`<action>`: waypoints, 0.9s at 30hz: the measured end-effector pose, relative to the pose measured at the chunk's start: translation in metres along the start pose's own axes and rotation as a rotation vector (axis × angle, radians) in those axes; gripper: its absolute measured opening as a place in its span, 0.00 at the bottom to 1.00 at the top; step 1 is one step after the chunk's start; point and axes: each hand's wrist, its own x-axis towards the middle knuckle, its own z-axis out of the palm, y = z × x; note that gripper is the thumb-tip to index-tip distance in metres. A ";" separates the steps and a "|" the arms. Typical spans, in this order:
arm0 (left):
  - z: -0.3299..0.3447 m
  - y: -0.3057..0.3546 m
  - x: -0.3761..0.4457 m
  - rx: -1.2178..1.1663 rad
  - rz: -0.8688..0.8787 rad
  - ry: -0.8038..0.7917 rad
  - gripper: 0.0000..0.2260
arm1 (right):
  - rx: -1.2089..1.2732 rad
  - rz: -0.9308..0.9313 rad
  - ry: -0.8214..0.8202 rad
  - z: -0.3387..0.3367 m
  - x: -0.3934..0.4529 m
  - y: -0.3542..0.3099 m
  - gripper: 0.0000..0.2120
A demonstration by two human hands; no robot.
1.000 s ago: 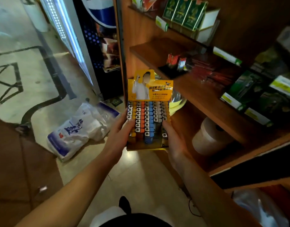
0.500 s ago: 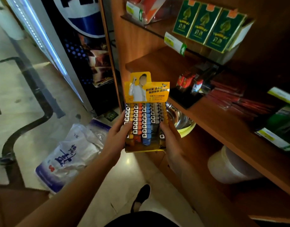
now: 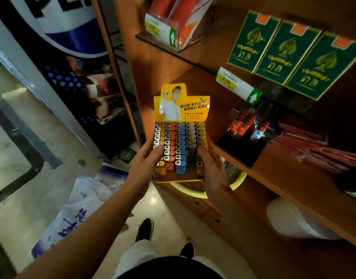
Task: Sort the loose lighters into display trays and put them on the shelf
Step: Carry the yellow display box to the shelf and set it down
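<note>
The display tray (image 3: 180,150) sits at frame centre, full of lighters, carried before the wooden shelf (image 3: 294,178). Left hand (image 3: 145,162) and right hand (image 3: 210,168) each have fingers curled round a side edge. Advised: keep it level and slide it onto bare board left of the black tray (image 3: 241,143).

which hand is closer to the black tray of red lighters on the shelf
Right. The right hand grips the display tray's side facing the black tray; the left hand grips the far side.
</note>
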 end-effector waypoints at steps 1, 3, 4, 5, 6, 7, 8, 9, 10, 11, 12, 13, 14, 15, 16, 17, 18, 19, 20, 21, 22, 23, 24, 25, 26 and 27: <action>-0.004 0.002 0.010 0.006 -0.002 -0.024 0.24 | 0.018 0.000 0.025 0.006 0.006 0.001 0.13; -0.015 0.009 0.032 0.022 -0.016 -0.088 0.29 | 0.044 -0.004 0.076 0.020 0.017 0.002 0.15; -0.020 0.012 0.044 0.034 -0.025 -0.131 0.30 | 0.050 -0.004 0.101 0.027 0.020 0.002 0.18; -0.024 0.017 0.055 0.048 -0.035 -0.181 0.30 | 0.062 -0.008 0.129 0.033 0.025 0.003 0.19; -0.028 0.022 0.067 0.054 -0.049 -0.229 0.29 | 0.075 -0.009 0.156 0.040 0.030 0.002 0.20; -0.032 0.026 0.079 0.058 -0.068 -0.263 0.27 | 0.091 -0.009 0.183 0.047 0.034 0.001 0.21; -0.034 0.030 0.091 0.059 -0.085 -0.282 0.25 | 0.109 -0.010 0.208 0.053 0.038 0.000 0.21; -0.035 0.034 0.101 0.060 -0.097 -0.298 0.23 | 0.129 -0.017 0.233 0.057 0.043 0.000 0.22; -0.036 0.037 0.112 0.064 -0.102 -0.315 0.22 | 0.158 -0.032 0.253 0.062 0.046 -0.001 0.22; -0.035 0.040 0.120 0.067 -0.106 -0.335 0.20 | 0.183 -0.051 0.276 0.066 0.050 -0.001 0.21; -0.034 0.042 0.129 0.069 -0.110 -0.355 0.19 | 0.195 -0.068 0.303 0.069 0.054 -0.001 0.20; -0.033 0.044 0.137 0.074 -0.112 -0.373 0.18 | 0.198 -0.079 0.337 0.072 0.058 0.000 0.20; -0.032 0.044 0.144 0.082 -0.112 -0.393 0.18 | 0.195 -0.084 0.373 0.075 0.060 -0.001 0.20; -0.031 0.046 0.151 0.093 -0.114 -0.417 0.18 | 0.191 -0.088 0.403 0.077 0.063 -0.002 0.20; -0.030 0.047 0.158 0.107 -0.110 -0.443 0.18 | 0.186 -0.087 0.427 0.079 0.066 -0.003 0.21; -0.028 0.048 0.163 0.137 -0.102 -0.468 0.18 | 0.184 -0.084 0.446 0.080 0.069 -0.005 0.21; -0.026 0.049 0.167 0.172 -0.089 -0.504 0.18 | 0.187 -0.082 0.464 0.082 0.071 -0.007 0.21; -0.024 0.051 0.171 0.195 -0.081 -0.542 0.18 | 0.195 -0.082 0.482 0.081 0.074 -0.008 0.22; -0.021 0.052 0.175 0.205 -0.080 -0.570 0.16 | 0.203 -0.081 0.502 0.081 0.077 -0.009 0.24; -0.017 0.054 0.179 0.216 -0.079 -0.583 0.14 | 0.208 -0.078 0.527 0.080 0.079 -0.010 0.27; -0.013 0.056 0.183 0.245 -0.067 -0.591 0.13 | 0.210 -0.075 0.552 0.079 0.082 -0.010 0.30; -0.009 0.058 0.187 0.284 -0.039 -0.601 0.12 | 0.215 -0.072 0.576 0.078 0.084 -0.011 0.32; -0.005 0.059 0.191 0.325 -0.001 -0.615 0.14 | 0.223 -0.065 0.604 0.077 0.087 -0.012 0.34; -0.002 0.061 0.194 0.362 0.034 -0.626 0.17 | 0.238 -0.052 0.635 0.075 0.089 -0.013 0.34; 0.002 0.063 0.197 0.386 0.064 -0.634 0.18 | 0.253 -0.040 0.662 0.074 0.091 -0.014 0.34; 0.005 0.065 0.199 0.407 0.089 -0.647 0.18 | 0.267 -0.035 0.682 0.072 0.093 -0.014 0.34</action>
